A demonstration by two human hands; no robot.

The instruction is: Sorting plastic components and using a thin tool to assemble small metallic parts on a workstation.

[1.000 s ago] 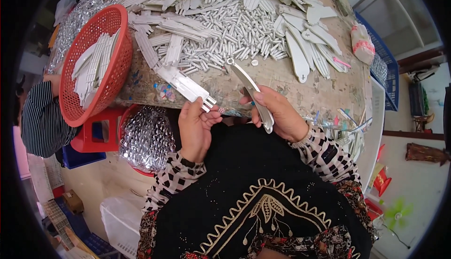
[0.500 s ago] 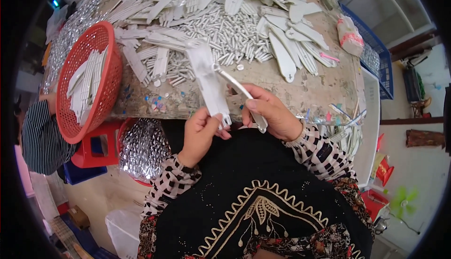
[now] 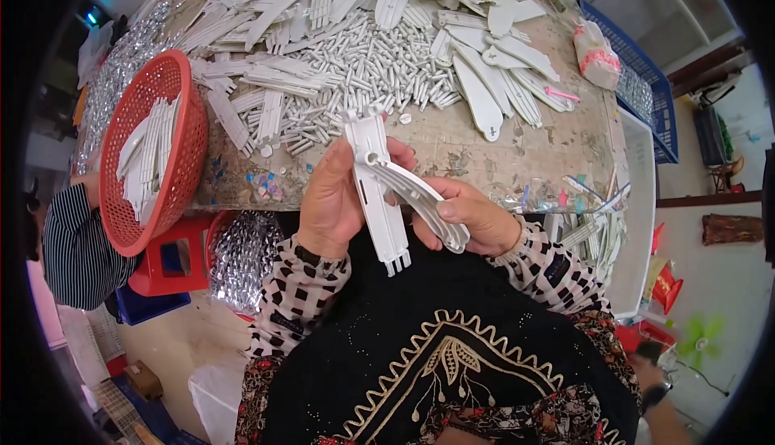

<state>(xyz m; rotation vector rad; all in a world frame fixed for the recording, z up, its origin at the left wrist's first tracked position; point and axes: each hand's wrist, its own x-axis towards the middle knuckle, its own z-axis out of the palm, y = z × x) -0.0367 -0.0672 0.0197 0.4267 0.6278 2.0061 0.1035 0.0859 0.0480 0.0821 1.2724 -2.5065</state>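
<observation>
My left hand grips a flat white plastic strip with prongs at both ends, held upright near my chest. My right hand holds a curved white plastic blade piece whose round end is pressed against the strip near its top. Both hands are close together, just in front of the table edge. Beyond them the table is covered with a heap of small white plastic pegs and many long white plastic blades.
A red mesh basket with white strips stands at the table's left end. A person in a striped sleeve sits at the left. Shiny silver parts fill a tub below the table. A blue crate stands at right.
Both hands have lifted the two pieces off the table edge toward me. The strip turned upright and the blade piece now meets it near its top.
</observation>
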